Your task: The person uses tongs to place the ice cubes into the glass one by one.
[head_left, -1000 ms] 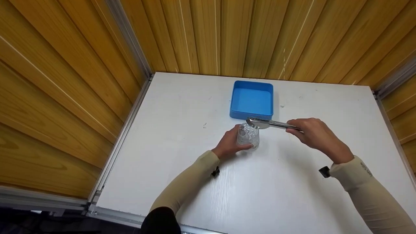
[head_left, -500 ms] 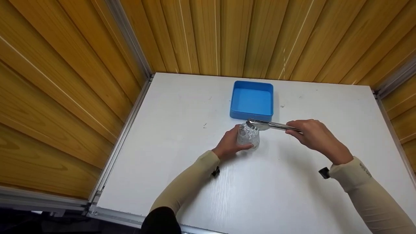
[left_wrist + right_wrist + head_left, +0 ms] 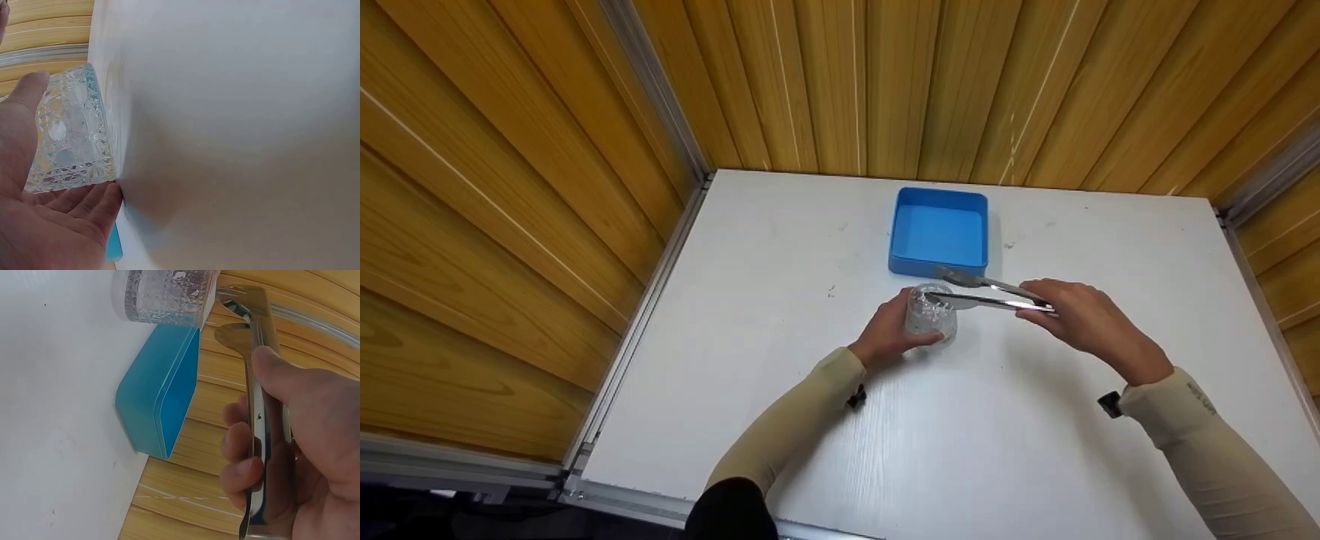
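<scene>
A clear cut-pattern glass point(image 3: 930, 324) stands upright on the white table, and my left hand point(image 3: 887, 334) grips its side with the thumb toward the front. In the left wrist view the fingers of that hand point(image 3: 67, 219) lie along the far side of the glass point(image 3: 70, 132). My right hand point(image 3: 1086, 324) holds metal tongs point(image 3: 997, 303) level, their two arms spread apart. One tip overlaps the rim of the glass, while the other sits beyond it, near the blue box. Nothing shows between the tips of the tongs point(image 3: 257, 396) in the right wrist view.
Just behind the glass is an open square blue box point(image 3: 937, 265), its inside bare. The white table point(image 3: 765, 300) has metal edge rails point(image 3: 660, 300) at the left, and wood-look panels point(image 3: 840, 90) rise at the back and sides.
The tongs' arms have spread apart; earlier they were close together over the glass. My right hand has dipped slightly. The left hand and glass have stayed in place.
</scene>
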`<state>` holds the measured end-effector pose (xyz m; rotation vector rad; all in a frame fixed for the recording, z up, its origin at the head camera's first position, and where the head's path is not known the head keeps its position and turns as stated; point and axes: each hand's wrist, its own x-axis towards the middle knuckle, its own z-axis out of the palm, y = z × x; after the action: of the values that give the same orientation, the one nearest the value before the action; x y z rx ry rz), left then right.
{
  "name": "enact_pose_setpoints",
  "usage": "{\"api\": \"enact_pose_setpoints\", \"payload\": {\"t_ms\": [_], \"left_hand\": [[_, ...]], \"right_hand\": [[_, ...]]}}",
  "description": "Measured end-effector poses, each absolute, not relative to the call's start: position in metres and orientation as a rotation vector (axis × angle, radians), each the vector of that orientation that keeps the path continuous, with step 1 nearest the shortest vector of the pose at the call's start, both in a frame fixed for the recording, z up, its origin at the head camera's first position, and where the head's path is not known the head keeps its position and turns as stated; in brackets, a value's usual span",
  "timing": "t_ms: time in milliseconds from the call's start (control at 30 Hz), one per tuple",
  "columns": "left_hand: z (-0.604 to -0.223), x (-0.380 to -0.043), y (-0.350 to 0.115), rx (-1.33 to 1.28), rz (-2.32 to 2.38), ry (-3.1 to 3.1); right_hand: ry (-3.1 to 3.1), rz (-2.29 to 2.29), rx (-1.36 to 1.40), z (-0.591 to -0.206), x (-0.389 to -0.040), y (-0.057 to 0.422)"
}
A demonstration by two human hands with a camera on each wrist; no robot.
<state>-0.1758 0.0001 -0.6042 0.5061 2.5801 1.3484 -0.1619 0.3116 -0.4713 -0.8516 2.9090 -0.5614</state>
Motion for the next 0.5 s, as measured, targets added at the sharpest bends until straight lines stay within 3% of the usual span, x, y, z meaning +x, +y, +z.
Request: {"api": "enact_pose_setpoints", "payload": {"t_ms": [500], "left_hand": [[-0.602, -0.175, 0.000, 0.481, 1.323, 2.585]], "right_hand": [[2.985, -0.803, -0.480, -0.483, -0.199, 0.360]]}}
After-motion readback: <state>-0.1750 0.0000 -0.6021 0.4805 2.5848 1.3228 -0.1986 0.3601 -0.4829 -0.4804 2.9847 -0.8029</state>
